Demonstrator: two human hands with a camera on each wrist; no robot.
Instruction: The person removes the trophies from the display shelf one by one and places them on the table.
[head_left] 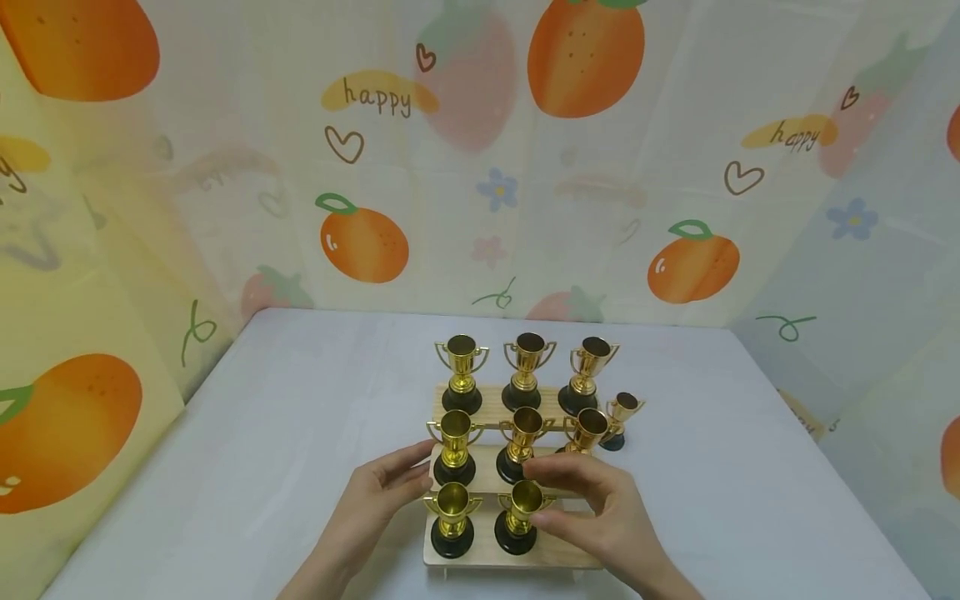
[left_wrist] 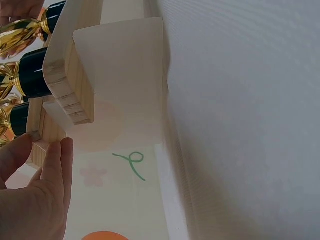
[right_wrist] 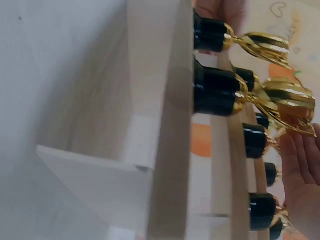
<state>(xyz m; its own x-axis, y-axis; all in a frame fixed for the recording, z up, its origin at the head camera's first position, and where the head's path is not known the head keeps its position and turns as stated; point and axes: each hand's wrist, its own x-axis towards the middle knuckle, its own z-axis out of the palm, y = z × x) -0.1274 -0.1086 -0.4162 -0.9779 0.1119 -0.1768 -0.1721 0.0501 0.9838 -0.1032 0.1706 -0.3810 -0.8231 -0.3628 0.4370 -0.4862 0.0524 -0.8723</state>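
A three-tier wooden stand (head_left: 570, 550) bears rows of small gold trophies with black bases. My left hand (head_left: 384, 487) holds the left end of the middle tier. In the left wrist view its thumb (left_wrist: 17, 150) lies at the tier's corner, the fingers along the end. On the front tier, a trophy (head_left: 517, 521) stands upright beside another trophy (head_left: 452, 525). My right hand (head_left: 600, 508) is at its right side, thumb close to the cup and index finger behind it. The right wrist view shows straight fingers (right_wrist: 302, 155) by the cup of this trophy (right_wrist: 285, 100).
Three trophies stand on the back tier, among them a middle one (head_left: 527, 375). The middle tier's right trophy (head_left: 588, 429) is partly hidden by my right hand. Another trophy (head_left: 618, 421) stands right of the stand, on the white table (head_left: 300, 400). Fruit-print curtains (head_left: 480, 208) surround the table.
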